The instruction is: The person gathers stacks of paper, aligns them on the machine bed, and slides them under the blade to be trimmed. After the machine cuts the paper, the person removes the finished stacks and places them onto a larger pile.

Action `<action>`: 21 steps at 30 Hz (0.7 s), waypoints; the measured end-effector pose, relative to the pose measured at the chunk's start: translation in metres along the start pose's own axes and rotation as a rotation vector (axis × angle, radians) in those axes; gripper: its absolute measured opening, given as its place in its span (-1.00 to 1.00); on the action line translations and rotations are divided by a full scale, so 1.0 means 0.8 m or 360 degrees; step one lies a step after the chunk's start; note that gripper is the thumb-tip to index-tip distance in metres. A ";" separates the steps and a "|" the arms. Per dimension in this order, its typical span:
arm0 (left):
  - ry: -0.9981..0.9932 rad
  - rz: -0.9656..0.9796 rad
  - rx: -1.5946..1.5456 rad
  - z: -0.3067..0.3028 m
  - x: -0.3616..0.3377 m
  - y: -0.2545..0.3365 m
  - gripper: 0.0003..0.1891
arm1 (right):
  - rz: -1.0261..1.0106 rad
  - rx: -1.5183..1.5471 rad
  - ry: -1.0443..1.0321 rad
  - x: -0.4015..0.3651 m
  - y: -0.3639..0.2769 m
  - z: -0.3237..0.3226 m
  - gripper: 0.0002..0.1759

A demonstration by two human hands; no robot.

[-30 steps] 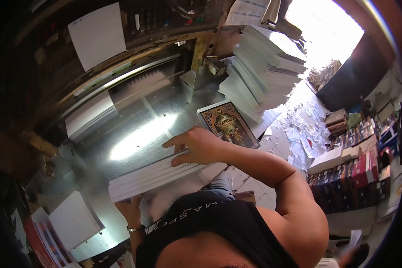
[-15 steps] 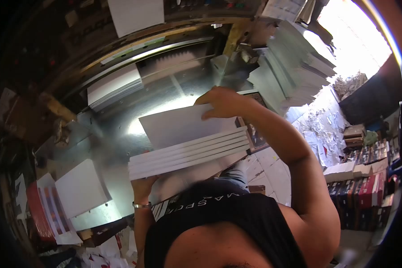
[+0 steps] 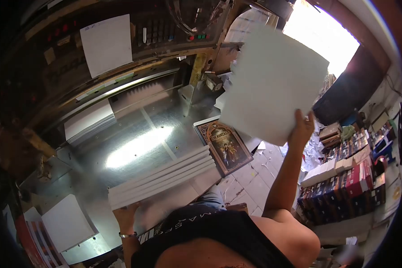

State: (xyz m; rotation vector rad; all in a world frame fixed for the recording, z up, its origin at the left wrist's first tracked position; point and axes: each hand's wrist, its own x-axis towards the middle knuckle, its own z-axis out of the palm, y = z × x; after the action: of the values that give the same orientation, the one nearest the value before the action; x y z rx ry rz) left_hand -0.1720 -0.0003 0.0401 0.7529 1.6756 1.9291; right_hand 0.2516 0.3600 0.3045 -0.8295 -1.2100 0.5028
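Note:
My right hand [image 3: 302, 127] is closed on the lower right edge of a large white sheet [image 3: 274, 85], raised at the upper right. Whether it is one sheet or several I cannot tell. My left hand [image 3: 126, 213] is at the left end of a layered stack of white paper blocks [image 3: 165, 176], its fingers partly hidden under the stack. Right of that stack lies a dark book cover [image 3: 228, 147] with a colourful picture.
A metal machine table [image 3: 134, 143] spreads ahead, with a paper stack [image 3: 90, 121] at its back. White paper [image 3: 67, 223] lies at the left. Rows of books [image 3: 339, 187] stand at the right. A control panel [image 3: 165, 27] hangs above.
My right hand has moved right and now holds the white sheet up, away from the layered stack. The book cover is now in fuller view. The whole view has shifted.

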 end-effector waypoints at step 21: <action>0.0035 0.0023 0.0066 0.010 0.010 0.021 -0.38 | -0.0003 0.0066 -0.0921 -0.154 0.148 0.046 0.11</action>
State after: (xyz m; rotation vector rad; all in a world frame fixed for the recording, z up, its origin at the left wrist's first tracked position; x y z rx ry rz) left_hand -0.1727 0.0088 0.0585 0.7638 1.7325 1.9242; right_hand 0.1901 0.3532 0.1415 -0.6639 -1.7207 0.7968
